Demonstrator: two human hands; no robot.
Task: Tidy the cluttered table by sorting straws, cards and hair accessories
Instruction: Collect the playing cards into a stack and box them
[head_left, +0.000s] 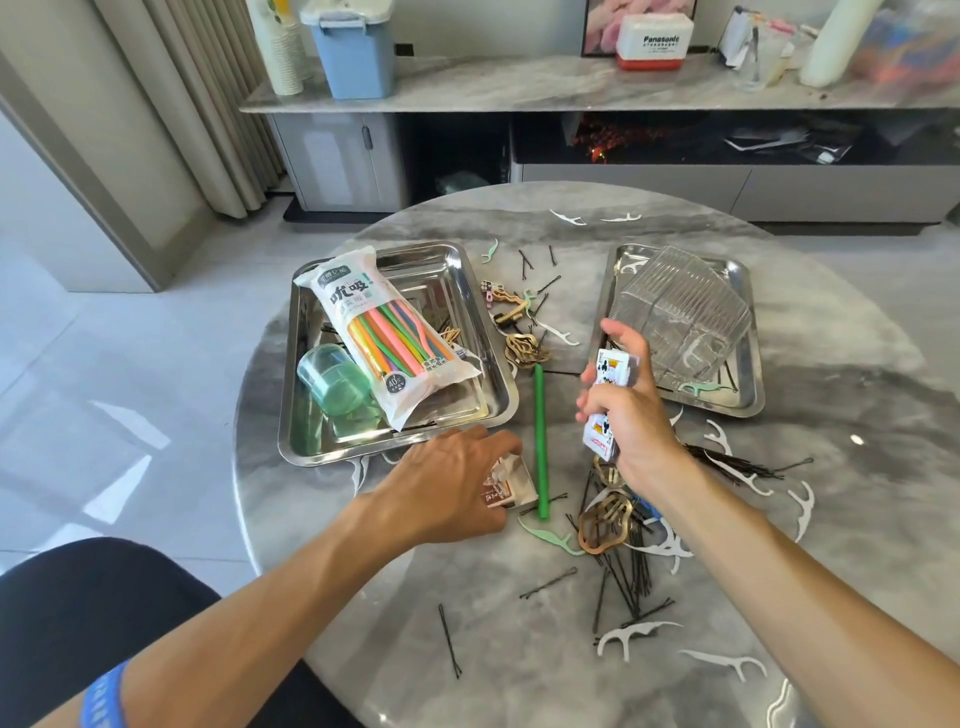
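Sorting looks barely begun: hairpins (631, 577), clips and one green straw (540, 441) lie loose on the bench (519, 649). The left tray (296, 436) holds the straw pack (387, 332) and a green cup (332, 379); the right tray (748, 400) holds a clear box (680, 306). The right hand (631, 410) grips the cards (605, 400); the left hand (452, 480) curls over the card box (511, 486).

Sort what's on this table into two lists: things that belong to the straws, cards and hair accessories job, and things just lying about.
Belongs to the job:
- deck of cards, gripped by the right hand
- card box under the left hand
- green straw
- bag of straws
- hair claws
- bobby pins
- two metal trays

Just lying about:
- floss picks
- green cup
- clear plastic box
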